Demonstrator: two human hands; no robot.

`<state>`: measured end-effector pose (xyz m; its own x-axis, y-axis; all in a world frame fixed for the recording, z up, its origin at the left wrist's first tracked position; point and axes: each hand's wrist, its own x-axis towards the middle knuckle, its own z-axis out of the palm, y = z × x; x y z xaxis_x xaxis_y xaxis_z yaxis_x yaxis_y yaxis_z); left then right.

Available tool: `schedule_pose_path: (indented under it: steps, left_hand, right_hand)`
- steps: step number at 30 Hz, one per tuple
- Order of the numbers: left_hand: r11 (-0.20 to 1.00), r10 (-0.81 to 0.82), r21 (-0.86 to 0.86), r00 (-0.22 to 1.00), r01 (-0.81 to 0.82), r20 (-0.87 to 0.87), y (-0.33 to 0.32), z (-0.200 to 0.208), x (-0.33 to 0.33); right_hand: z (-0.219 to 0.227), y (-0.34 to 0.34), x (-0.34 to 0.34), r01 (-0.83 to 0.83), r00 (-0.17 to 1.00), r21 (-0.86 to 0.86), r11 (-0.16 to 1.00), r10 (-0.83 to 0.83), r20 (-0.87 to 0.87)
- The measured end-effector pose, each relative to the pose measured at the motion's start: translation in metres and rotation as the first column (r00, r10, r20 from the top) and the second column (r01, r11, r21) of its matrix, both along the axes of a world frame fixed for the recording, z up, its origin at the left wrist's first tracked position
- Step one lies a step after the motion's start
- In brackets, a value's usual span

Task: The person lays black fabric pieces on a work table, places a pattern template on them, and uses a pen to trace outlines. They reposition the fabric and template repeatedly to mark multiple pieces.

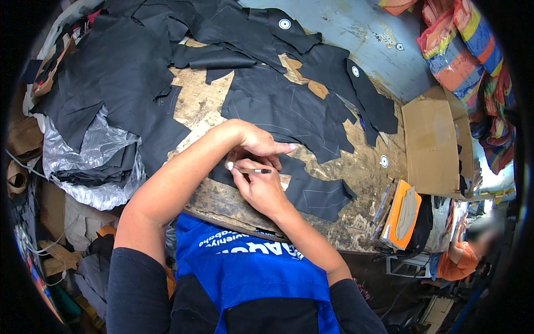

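My right hand (258, 183) is closed around a slim pen (253, 171) with a dark end, held low over the bench near its front edge. Just beyond it, my left hand (257, 140) bends over the work with its thumb stretched to the right. Its other fingers curl downward and are mostly hidden, so what they grip cannot be made out. A small pale piece (230, 165) shows beside the pen's left end. Under and around both hands lie black leather-like sheets; one piece (320, 195) at the right bears thin drawn outlines, as does a larger sheet (267, 100) farther back.
Black material (111, 61) heaps at the left, above a clear plastic bag (105, 156). On the worn wooden bench (364, 178), an orange box (401, 214) stands right, near a cardboard carton (436, 139). Striped woven sacks (461, 50) hang at upper right. A person in orange (459, 261) is beyond.
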<state>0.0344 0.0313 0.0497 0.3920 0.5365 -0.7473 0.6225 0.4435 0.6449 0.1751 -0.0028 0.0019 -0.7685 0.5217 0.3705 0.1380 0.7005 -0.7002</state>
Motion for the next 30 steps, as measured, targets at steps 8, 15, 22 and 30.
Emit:
schedule_pose_path:
  steps: [8, 15, 22, 30]
  left_hand:
    - [1.000, -0.025, -0.002, 0.998, 0.025, 0.053, 0.001, -0.003, 0.000]
    - [0.998, -0.028, -0.051, 1.000, 0.028, 0.004, 0.001, 0.001, 0.002]
    - [1.000, -0.007, 0.024, 0.999, 0.008, -0.033, -0.005, 0.004, 0.006]
    - [0.997, -0.019, 0.078, 1.000, 0.018, 0.009, -0.006, -0.007, 0.008]
  right_hand:
    - [0.001, 0.001, -0.004, -0.032, 0.996, 0.050, 0.998, 0.035, -0.076]
    - [0.014, 0.006, 0.045, 0.044, 0.994, -0.006, 0.999, -0.043, 0.103]
    - [0.013, 0.007, 0.044, 0.000, 0.990, 0.060, 0.998, -0.008, 0.143]
    - [0.014, 0.018, 0.080, 0.092, 0.994, -0.066, 0.994, -0.087, 0.072]
